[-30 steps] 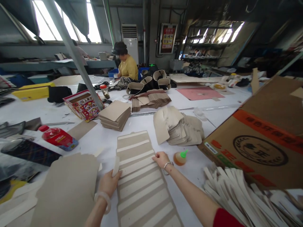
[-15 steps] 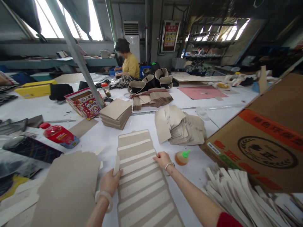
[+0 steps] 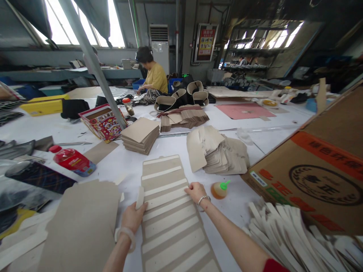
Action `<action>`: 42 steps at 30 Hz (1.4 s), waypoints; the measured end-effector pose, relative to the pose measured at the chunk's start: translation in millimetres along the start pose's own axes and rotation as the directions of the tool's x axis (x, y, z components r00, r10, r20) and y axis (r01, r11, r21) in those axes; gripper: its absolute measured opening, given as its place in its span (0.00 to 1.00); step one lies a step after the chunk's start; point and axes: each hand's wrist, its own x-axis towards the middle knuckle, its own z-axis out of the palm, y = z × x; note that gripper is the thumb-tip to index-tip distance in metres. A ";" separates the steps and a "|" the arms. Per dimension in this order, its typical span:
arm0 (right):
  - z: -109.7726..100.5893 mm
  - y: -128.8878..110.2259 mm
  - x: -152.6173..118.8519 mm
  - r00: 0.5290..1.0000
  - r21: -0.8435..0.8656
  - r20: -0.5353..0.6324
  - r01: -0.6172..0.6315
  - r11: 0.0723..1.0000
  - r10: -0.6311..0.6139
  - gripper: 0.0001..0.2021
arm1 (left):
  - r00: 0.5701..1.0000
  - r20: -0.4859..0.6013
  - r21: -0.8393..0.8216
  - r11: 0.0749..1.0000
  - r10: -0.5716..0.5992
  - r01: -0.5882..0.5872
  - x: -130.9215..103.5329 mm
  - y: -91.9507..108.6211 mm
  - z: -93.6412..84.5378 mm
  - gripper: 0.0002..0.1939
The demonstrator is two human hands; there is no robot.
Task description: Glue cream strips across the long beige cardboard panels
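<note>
A long grey-beige cardboard panel lies in front of me, crossed by several pale strips in parallel rows. At its left edge my left hand is closed, with a short whitish strip piece standing up between thumb and fingers. My right hand pinches at the right end of one pale strip on the panel; its fingertips touch the surface there. Just right of that hand stands a small squeeze bottle with amber liquid and a green nozzle. More plain cardboard panels lie to the left.
Loose pale strips are heaped at the lower right, beside a large carton. Beyond the panel sit stacks of cut cardboard and a squared stack. A red bottle lies left. A person in yellow works across the table.
Both hands stay in nearly the same place on the panel. The whole view has shifted slightly, and the person in yellow has moved their arms a little.
</note>
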 end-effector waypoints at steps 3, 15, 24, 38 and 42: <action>-0.1 -0.1 0.4 1.000 -0.001 0.001 -0.006 1.000 0.006 0.09 | 1.000 -0.003 -0.013 1.000 -0.003 0.003 -0.5 0.7 0.1 0.20; 0.7 -1.1 -0.9 1.000 -0.010 0.001 0.010 1.000 -0.010 0.11 | 1.000 -0.003 0.027 1.000 -0.007 0.007 -3.7 6.9 -3.0 0.21; 1.9 1.9 2.4 0.998 -0.053 0.050 0.035 0.998 -0.032 0.13 | 0.997 -0.074 0.060 0.998 -0.014 0.018 -1.7 2.7 7.2 0.19; -1.8 -2.5 -1.5 0.998 -0.046 0.056 0.028 0.999 -0.025 0.14 | 0.995 -0.098 0.070 0.997 -0.019 0.026 0.9 -2.8 12.6 0.22; -0.6 -1.0 -0.7 0.998 -0.052 0.051 0.039 0.998 -0.036 0.14 | 0.994 -0.109 0.069 0.997 -0.014 0.021 2.0 -4.4 15.1 0.22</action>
